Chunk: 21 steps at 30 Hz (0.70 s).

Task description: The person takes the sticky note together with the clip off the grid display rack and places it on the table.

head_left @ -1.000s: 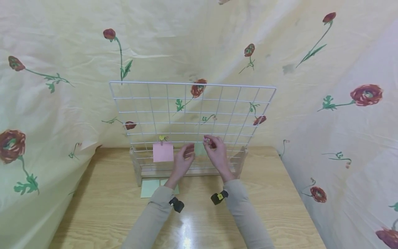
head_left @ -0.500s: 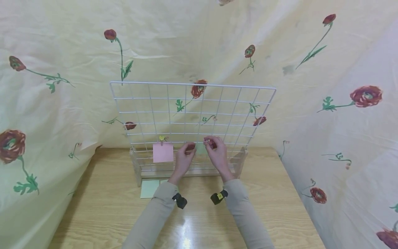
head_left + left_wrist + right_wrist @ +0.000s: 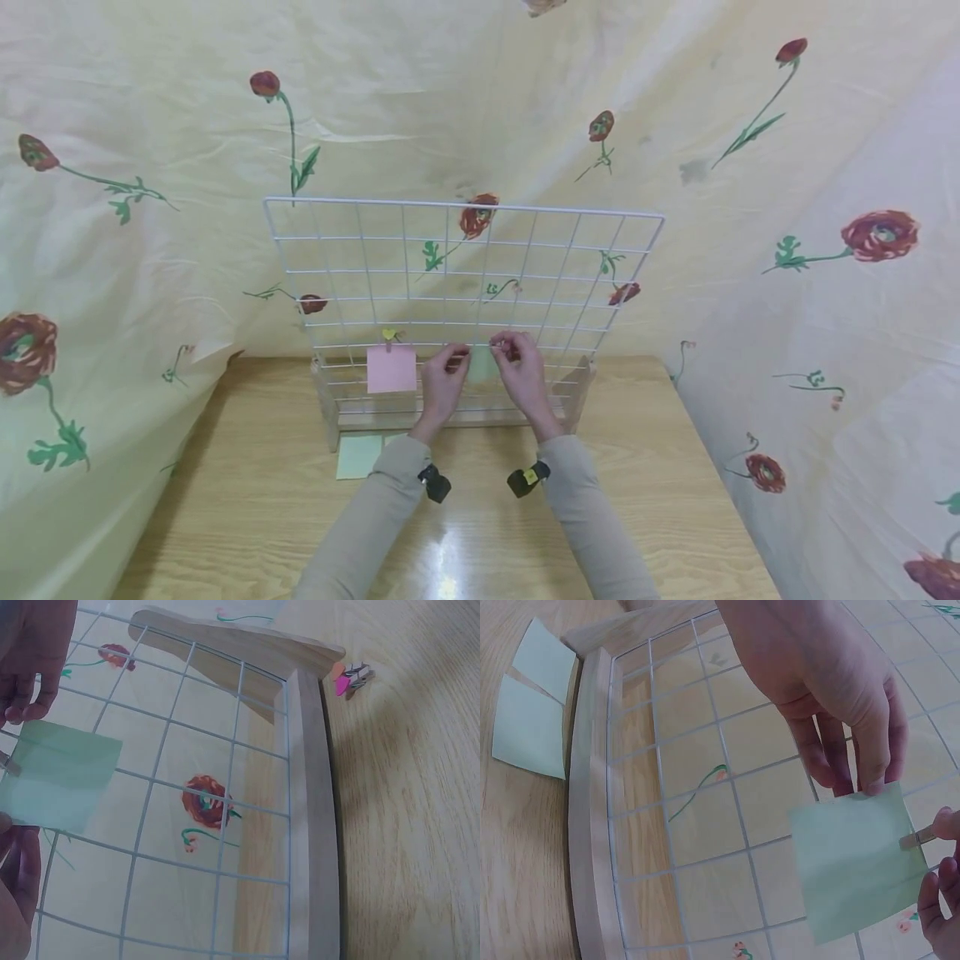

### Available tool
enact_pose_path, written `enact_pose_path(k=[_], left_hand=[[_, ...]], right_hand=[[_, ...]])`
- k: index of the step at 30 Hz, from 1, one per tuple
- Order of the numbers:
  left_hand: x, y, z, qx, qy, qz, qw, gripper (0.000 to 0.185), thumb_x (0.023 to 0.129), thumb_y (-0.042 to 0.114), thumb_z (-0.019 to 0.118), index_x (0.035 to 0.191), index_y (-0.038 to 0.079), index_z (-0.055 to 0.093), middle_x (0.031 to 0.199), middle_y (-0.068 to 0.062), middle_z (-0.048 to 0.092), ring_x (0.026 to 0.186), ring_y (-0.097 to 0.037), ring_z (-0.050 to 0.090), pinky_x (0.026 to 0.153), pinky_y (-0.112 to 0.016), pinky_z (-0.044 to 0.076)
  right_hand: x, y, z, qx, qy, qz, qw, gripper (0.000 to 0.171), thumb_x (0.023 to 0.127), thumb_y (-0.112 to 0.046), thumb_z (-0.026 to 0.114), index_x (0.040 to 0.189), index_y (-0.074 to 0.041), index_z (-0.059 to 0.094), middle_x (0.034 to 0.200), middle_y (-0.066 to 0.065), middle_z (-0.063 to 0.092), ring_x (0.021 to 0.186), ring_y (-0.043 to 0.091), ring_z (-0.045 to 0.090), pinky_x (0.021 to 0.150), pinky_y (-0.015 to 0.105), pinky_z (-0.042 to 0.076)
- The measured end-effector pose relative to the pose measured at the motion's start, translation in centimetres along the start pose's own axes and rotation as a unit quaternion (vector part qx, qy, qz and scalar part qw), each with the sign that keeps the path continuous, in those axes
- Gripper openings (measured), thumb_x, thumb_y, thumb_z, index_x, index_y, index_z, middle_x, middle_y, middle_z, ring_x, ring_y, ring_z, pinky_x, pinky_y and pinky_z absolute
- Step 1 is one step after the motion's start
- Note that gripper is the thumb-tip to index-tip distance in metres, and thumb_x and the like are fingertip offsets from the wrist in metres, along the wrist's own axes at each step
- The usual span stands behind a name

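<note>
A pale green paper note (image 3: pixel 482 367) stands against the white wire grid (image 3: pixel 465 204), between my two hands. My left hand (image 3: pixel 442 385) pinches one side edge of it, as the right wrist view shows. My right hand (image 3: pixel 523 375) holds a small wooden clothespin (image 3: pixel 912 841) whose tip overlaps the note's upper edge. To the left a pink paper note (image 3: pixel 392 368) hangs on the grid from a clothespin with a yellow heart (image 3: pixel 388 336).
Two more green notes (image 3: pixel 531 724) lie on the wooden table before the grid's left foot, partly behind my left sleeve. Clothespins with pink and orange hearts (image 3: pixel 351 678) lie by the wooden stand (image 3: pixel 307 795) on its right. A flowered cloth (image 3: pixel 150 275) surrounds the table.
My left hand has moved slightly right, and its fingers have drawn together at the green note's edge. The right hand's clothespin has come slightly lower, to the note's upper edge.
</note>
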<state>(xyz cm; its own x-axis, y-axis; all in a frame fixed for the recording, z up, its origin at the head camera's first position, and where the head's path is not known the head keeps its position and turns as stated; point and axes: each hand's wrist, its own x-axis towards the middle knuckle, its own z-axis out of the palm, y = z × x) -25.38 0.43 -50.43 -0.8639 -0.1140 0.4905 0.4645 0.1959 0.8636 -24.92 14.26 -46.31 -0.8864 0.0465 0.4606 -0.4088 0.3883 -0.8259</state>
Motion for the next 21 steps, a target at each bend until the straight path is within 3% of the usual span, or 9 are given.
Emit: enact_pose_path(k=[16,21], left_hand=[[-0.48,-0.11,-0.45,-0.007,0.005,-0.018,0.9998,0.012,0.086,-0.008,0.065,0.098,-0.004,0.067,0.092,-0.017,0.069,0.077,-0.029,0.067,0.067,-0.028,0.058],[-0.59,-0.09,-0.68,-0.013,0.010,-0.009,0.9998,0.014,0.085,-0.009,0.065,0.097,-0.003,0.068,0.092,-0.017,0.069,0.076,-0.029,0.068,0.066,-0.028,0.058]], right_hand=[[-0.33,0.43,0.67,0.038,0.048,-0.016,0.998,0.004,0.088,0.003,0.066,0.092,0.002,0.067,0.081,0.012,0.050,0.074,0.016,0.047,0.064,0.021,0.042],[-0.47,0.37,0.64,0.061,0.056,-0.021,0.996,0.003,0.090,0.002,0.064,0.093,0.002,0.065,0.085,0.008,0.049,0.076,0.015,0.047,0.066,0.021,0.042]])
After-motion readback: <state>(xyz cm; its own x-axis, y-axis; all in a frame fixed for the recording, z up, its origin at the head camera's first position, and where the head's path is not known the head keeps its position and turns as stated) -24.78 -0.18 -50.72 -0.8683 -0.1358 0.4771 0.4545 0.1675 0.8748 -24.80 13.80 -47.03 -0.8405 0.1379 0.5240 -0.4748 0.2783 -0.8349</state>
